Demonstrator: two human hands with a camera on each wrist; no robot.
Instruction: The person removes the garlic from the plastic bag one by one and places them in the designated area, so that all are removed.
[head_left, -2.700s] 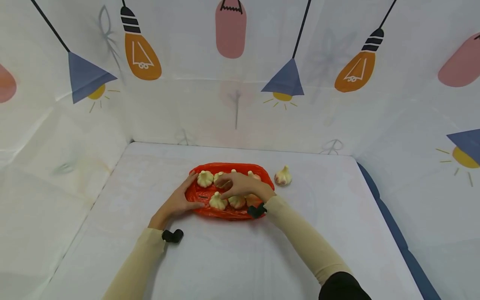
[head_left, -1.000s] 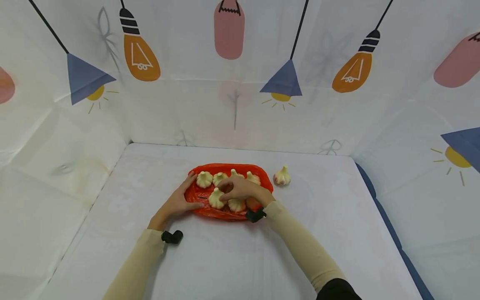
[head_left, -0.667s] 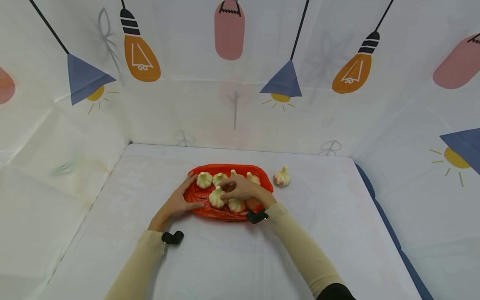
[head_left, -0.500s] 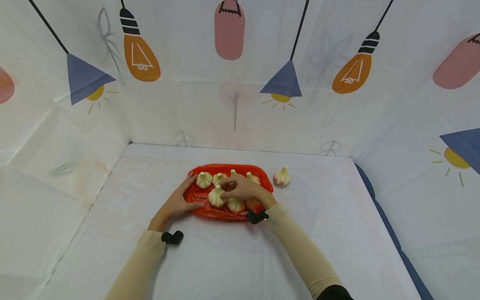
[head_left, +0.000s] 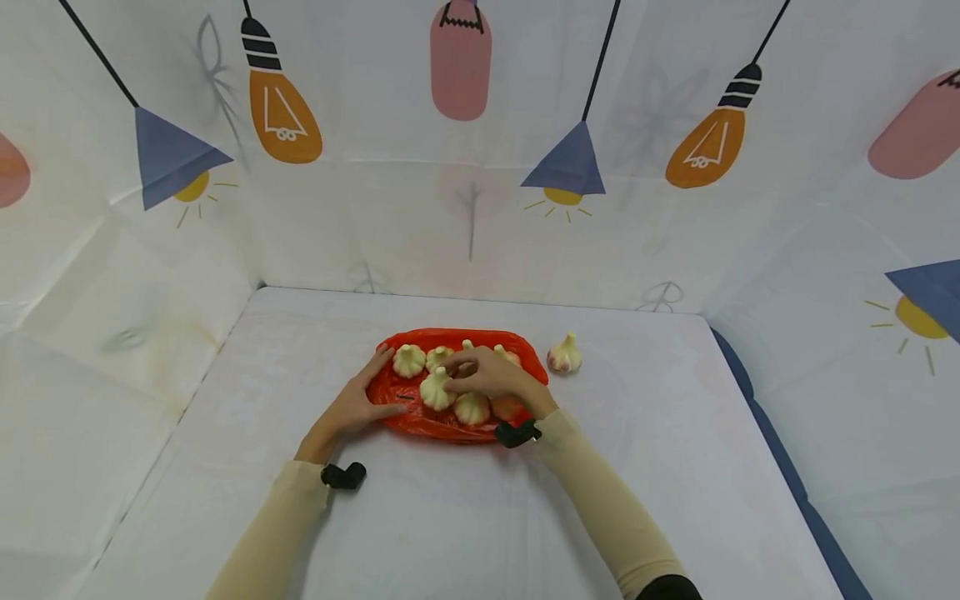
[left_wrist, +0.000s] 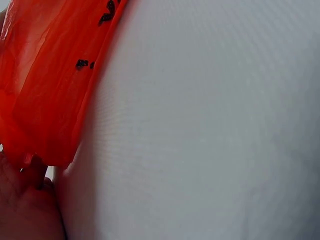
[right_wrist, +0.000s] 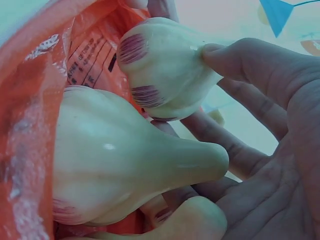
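Head view. One red bag (head_left: 427, 426) is found lying on one white table (head_left: 420, 525), left of a loose bulb (head_left: 565, 357), which is set apart from it on the table. Seven garlic items are counted with certainty: the loose bulb and six in the bag. A far row of four garlic bulbs (head_left: 409, 360) is noted, the two on the right being partly covered by the right hand (head_left: 491, 372). In the near row, a held bulb (head_left: 435, 391) is followed to the right by a near bulb (head_left: 472, 409) and one reddish round shape (head_left: 509, 407), whose kind cannot be told. Two hands are counted. The held bulb is pinched between the thumb and fingers of the right hand, with its neck upright. The left hand (head_left: 358, 403) is laid against the left end of the bag, its thumb and fingers spread wide.

Left wrist view. Part of the left hand is seen, touching the bag's edge; black print is borne by the film.

Right wrist view. The right thumb (right_wrist: 245, 60) is pressed to the neck of the held bulb, and fingers are placed behind it; the gap is filled by the bulb. Purple streaks are recorded on its skin. At least two more bulbs are seen below; whether the held bulb is clear of them cannot be told.
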